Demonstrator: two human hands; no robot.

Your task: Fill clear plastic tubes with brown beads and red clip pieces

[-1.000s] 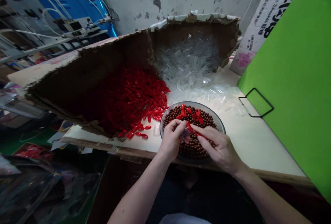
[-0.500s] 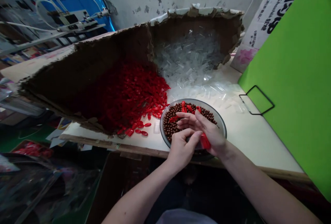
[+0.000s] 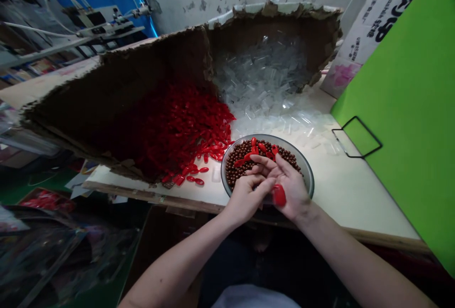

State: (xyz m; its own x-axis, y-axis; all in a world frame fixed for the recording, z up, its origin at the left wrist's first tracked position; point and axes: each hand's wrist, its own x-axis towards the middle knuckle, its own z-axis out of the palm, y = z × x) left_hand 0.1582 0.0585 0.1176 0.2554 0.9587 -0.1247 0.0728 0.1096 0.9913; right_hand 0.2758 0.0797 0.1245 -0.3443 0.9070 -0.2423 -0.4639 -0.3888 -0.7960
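Over a round metal bowl point(image 3: 302, 166) filled with brown beads point(image 3: 241, 166), my left hand point(image 3: 247, 196) is curled, its fingertips against a red plastic piece point(image 3: 279, 195). A pale, transparent shape shows beneath those fingers, too hidden to name. My right hand point(image 3: 286, 187) has its fingers spread above the beads, with its palm beside the red piece. Several loose red pieces point(image 3: 259, 147) lie on the beads. A large heap of red pieces point(image 3: 185, 128) spills out to the left of the bowl.
Transparent plastic pieces point(image 3: 259, 80) fill the right part of a torn cardboard box point(image 3: 270, 12) behind the bowl. The box stands on a pale table point(image 3: 355, 194). A green board point(image 3: 401, 109) with a black wire frame point(image 3: 357, 137) rises at the right.
My hands have moved apart from their close pinch over the bowl. The right fingers have spread, and the red piece has shifted toward the bowl's near right side.
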